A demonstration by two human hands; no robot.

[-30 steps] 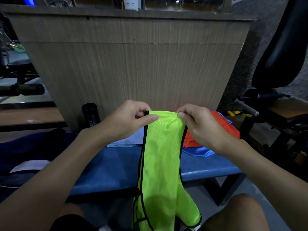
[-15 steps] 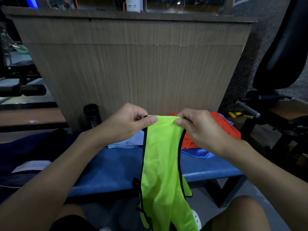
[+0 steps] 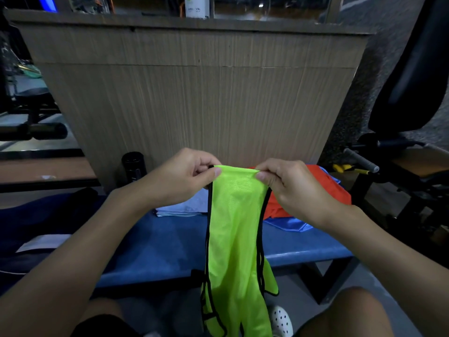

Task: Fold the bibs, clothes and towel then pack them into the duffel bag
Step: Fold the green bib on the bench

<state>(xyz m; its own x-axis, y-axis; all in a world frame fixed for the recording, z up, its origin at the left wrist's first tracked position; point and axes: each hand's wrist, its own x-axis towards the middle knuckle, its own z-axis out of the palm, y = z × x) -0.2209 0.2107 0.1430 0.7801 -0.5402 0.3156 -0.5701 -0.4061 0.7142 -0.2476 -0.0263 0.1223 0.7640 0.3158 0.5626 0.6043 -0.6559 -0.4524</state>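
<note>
1. The left hand (image 3: 179, 176) pinches one top corner of the green bib (image 3: 234, 227) between thumb and curled fingers.
2. The right hand (image 3: 289, 186) pinches the other top corner the same way, so the top edge is stretched flat between them.
3. Over the last second both grips have stayed put. The hanging part has swung and drawn in from a flared shape to a narrower strip between the knees.
4. My reading: the bib is being shaken straight, and its fold has not started.
5. Behind it on the blue bench (image 3: 165, 242) lie a pale folded cloth (image 3: 187, 206), an orange cloth (image 3: 325, 190) and a blue cloth (image 3: 289, 224).
6. A dark blue shape (image 3: 36, 215) at the left may be the duffel bag; I cannot tell.
</note>
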